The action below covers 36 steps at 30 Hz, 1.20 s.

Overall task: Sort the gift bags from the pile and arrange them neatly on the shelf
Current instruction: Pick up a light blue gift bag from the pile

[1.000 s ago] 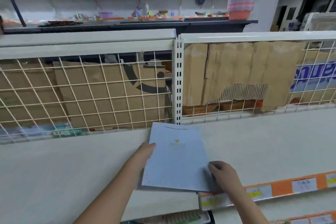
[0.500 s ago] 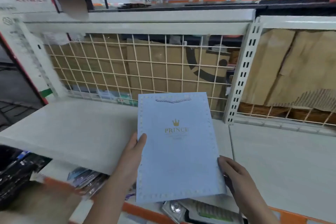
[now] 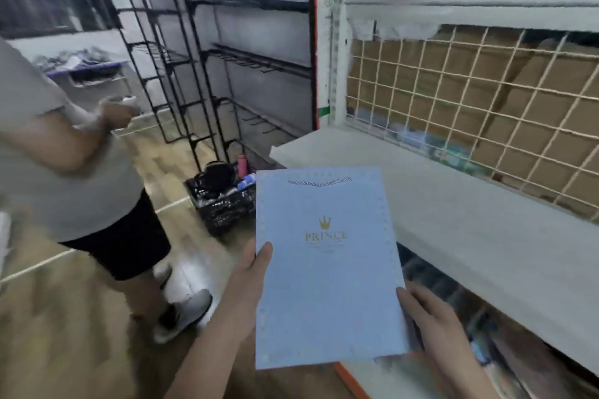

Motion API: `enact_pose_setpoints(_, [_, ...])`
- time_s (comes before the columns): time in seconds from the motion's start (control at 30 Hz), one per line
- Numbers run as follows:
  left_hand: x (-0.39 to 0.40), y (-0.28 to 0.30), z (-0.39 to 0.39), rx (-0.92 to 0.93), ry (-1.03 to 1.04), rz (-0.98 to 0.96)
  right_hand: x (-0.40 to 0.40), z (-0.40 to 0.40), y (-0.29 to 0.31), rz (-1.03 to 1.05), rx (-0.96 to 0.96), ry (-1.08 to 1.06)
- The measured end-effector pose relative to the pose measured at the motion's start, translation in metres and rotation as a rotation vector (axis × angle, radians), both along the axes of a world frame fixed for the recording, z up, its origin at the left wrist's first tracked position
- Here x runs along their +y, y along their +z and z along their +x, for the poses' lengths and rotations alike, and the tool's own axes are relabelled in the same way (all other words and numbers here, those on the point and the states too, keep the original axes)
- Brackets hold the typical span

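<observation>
A flat light-blue gift bag (image 3: 327, 272) with a gold crown, the word PRINCE and a rope handle is held up in front of me, off the shelf. My left hand (image 3: 251, 278) grips its left edge with the thumb on the front. My right hand (image 3: 431, 317) holds the lower right edge. The white shelf board (image 3: 453, 204) lies to the right of the bag, its surface bare in view.
A person in a grey shirt and black shorts (image 3: 74, 191) stands at the left on the wooden floor. A black basket of items (image 3: 223, 201) sits on the floor by black metal racks (image 3: 207, 52). Wire mesh with cardboard (image 3: 479, 100) backs the shelf.
The bag has been lifted off the shelf board and raised upright in both hands. My view has swung left, past the shelf's end, bringing the standing person and black racks into sight.
</observation>
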<state>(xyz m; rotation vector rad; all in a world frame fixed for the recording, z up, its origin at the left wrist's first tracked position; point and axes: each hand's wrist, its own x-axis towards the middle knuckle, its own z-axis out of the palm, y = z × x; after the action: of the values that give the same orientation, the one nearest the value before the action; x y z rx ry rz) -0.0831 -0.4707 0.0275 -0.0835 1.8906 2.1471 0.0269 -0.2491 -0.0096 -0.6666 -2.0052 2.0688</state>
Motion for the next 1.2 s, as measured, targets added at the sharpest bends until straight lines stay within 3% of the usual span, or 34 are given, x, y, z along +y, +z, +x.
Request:
enact_pose_setpoints(0.17, [-0.136,-0.009,-0.012,-0.042,0.218,-0.016,-0.116,-0.066,-0.005,0.043,-0.02,0.248])
enact_pose_setpoints(0.3, [-0.239,-0.02,-0.014,-0.057,0.552,-0.095,-0.213,-0.112,-0.007,-0.015,-0.024,0.452])
enact_pose_setpoints(0.6, [-0.445,-0.034,-0.027,-0.093,0.946,-0.168,-0.434,-0.217,-0.021,-0.01,-0.075,0.81])
enact_pose_setpoints(0.87, [-0.642,-0.039,-0.056,-0.064,1.227,-0.05,-0.663,-0.324,-0.027,0.122,-0.076,1.099])
enact_pose_setpoints(0.97, [-0.712,-0.042,-0.056,-0.039,1.36,0.041,-0.76,-0.341,-0.02,0.056,-0.035,1.184])
enact_pose_setpoints(1.2, [-0.904,-0.047,-0.049,-0.055,1.598,0.024,-0.992,-0.355,-0.044,-0.032,-0.034,1.294])
